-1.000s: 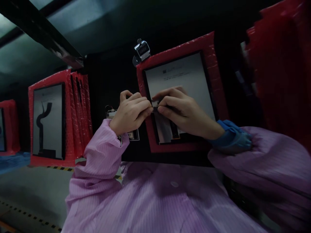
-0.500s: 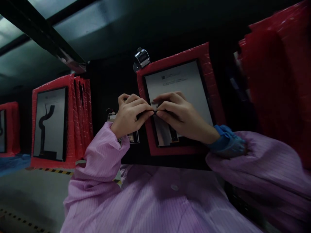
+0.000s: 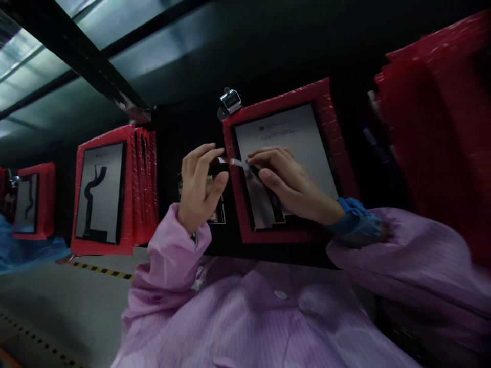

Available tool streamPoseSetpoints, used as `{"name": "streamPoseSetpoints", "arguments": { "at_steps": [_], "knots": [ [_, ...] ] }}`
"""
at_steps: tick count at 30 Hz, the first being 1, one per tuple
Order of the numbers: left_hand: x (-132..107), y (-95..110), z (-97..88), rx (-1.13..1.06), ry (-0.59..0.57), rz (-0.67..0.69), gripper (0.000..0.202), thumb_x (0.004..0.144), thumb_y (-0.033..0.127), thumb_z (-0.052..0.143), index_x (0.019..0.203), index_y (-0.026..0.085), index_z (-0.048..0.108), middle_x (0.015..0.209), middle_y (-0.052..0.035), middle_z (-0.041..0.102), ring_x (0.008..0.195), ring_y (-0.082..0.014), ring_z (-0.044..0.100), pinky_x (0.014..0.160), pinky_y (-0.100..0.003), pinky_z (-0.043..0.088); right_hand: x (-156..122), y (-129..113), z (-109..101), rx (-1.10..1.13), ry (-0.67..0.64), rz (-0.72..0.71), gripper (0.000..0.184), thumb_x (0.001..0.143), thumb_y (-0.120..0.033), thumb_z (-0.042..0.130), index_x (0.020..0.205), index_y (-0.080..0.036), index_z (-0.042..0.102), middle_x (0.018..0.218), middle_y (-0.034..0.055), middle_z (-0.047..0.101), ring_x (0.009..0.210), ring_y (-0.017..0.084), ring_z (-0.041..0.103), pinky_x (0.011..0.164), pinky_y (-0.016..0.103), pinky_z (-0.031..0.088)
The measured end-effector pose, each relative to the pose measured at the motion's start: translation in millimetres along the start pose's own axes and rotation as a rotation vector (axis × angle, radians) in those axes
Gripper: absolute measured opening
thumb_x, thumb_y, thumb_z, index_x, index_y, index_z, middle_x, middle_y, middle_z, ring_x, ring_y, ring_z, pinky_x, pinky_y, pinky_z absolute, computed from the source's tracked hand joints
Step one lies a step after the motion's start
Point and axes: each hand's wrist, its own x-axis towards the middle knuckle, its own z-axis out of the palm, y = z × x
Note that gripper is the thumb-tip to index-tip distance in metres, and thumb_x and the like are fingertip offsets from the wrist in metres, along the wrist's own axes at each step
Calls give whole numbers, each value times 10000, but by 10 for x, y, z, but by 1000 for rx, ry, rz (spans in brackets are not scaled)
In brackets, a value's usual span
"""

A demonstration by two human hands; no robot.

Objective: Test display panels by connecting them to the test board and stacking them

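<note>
A flat grey display panel [image 3: 295,138] lies in a red bubble-wrap sleeve [image 3: 330,107] in front of me. My left hand [image 3: 197,186] is raised beside its left edge and pinches one end of a thin translucent film strip [image 3: 232,162] between thumb and fingers. My right hand [image 3: 287,181] rests on the panel with its fingers curled, holding down a dark flex cable [image 3: 270,197] at the strip's other end. Both arms wear pink striped sleeves; a blue cuff [image 3: 356,220] shows at the right wrist.
A metal tally counter [image 3: 230,102] sits above the sleeve's top left corner. A small circuit board [image 3: 215,204] lies behind my left hand. More red-sleeved panels [image 3: 102,191] stand at the left, another one [image 3: 32,202] farther left, and a red stack [image 3: 441,117] at the right.
My left hand has pulled away to the left and upward, drawing the thin strip out from where both hands pinched together. The view has shifted slightly to the left.
</note>
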Motion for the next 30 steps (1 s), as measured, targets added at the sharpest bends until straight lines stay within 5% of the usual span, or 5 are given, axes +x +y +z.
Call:
{"name": "streamPoseSetpoints", "arguments": {
  "at_steps": [3, 9, 20, 24, 30],
  "knots": [
    [-451, 180, -17, 158, 231, -172, 198, 1050, 340, 513, 1191, 241, 611, 1257, -135, 607, 1253, -267, 556, 1092, -458, 448, -1, -14, -2, 64, 60, 52, 403, 1074, -537, 349, 1213, -243, 588, 1211, 108, 662, 1163, 264, 623, 1010, 456, 543],
    [-1114, 288, 227, 500, 5, -192, 359, 1035, 256, 527, 1378, 177, 601, 1420, -230, 476, 1327, -338, 513, 1037, -515, 515, -3, 8, 53, 216, 145, 187, 368, 1036, -563, 447, 1142, -257, 621, 1167, 90, 661, 1097, 257, 657, 957, 459, 559],
    [-1063, 287, 253, 605, -44, -117, 354, 1009, 185, 529, 1329, 194, 681, 1410, -215, 541, 1259, -338, 554, 1029, -525, 536, 35, 44, -2, 195, 202, 244, 294, 995, -447, 459, 1095, -230, 630, 1091, 89, 679, 1061, 267, 669, 946, 496, 551],
    [-1072, 260, 260, 628, -51, -112, 387, 1000, 161, 526, 1360, 179, 665, 1385, -232, 548, 1255, -348, 552, 1032, -551, 530, 83, -23, -170, 183, 226, 299, 322, 976, -425, 461, 1126, -187, 617, 1158, 115, 664, 1016, 227, 682, 944, 434, 554],
    [-1055, 243, 257, 456, 44, -133, 360, 996, 161, 548, 1331, 189, 677, 1471, -216, 524, 1373, -345, 512, 1101, -557, 491, -396, -100, -512, -267, 278, 436, 401, 934, -439, 513, 1165, -133, 629, 1124, 188, 679, 1073, 315, 636, 1039, 523, 500]
  ]
}}
